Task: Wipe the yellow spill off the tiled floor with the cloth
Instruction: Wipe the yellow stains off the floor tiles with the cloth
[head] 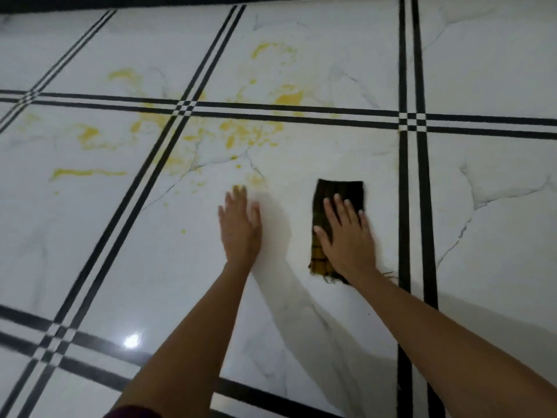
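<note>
A yellow spill (235,131) spreads in smears and drops over several white marble tiles (331,152), mostly left of centre and toward the far side. A dark folded cloth (339,190) with yellow stains and a frayed near edge lies flat on the floor to the right of the spill. My right hand (346,236) presses flat on the cloth, fingers straight and spread. My left hand (239,224) rests flat on the bare tile beside it, fingertips at a small yellow patch (238,188).
Double black lines (407,176) divide the glossy tiles. A dark strip (180,1) runs along the far edge of the floor. A light glare (132,340) shines on the near left tile. A dark red sleeve edge (132,413) shows at the bottom.
</note>
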